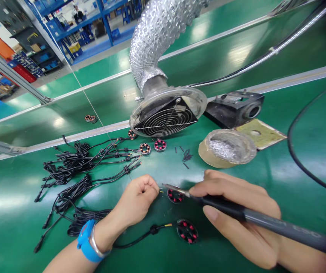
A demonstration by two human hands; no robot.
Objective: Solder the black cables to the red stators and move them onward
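Observation:
My right hand (pixel 237 216) grips a black soldering iron (pixel 231 208), its metal tip pointing left over a round part with red coils (pixel 176 195). Just left of the tip, my left hand (pixel 140 195) is closed in a pinch, with thin wire ends showing at its fingertips. What those fingers hold is mostly hidden. Below lies a second red-coiled part (pixel 187 231), joined to a black cable (pixel 140 239). Another red-coiled part (pixel 160 145) and a copper-coiled one (pixel 144 148) sit farther back on the green table.
Bundled black cables (pixel 74 159) cover the left side. A fume extractor (pixel 165 113) with a silver duct hangs at the back centre. On the right are a tub of metal shavings (pixel 227 148), a yellow sponge (pixel 261 134) and a black stand (pixel 234 108). Small black tubes (pixel 187 156) lie mid-table.

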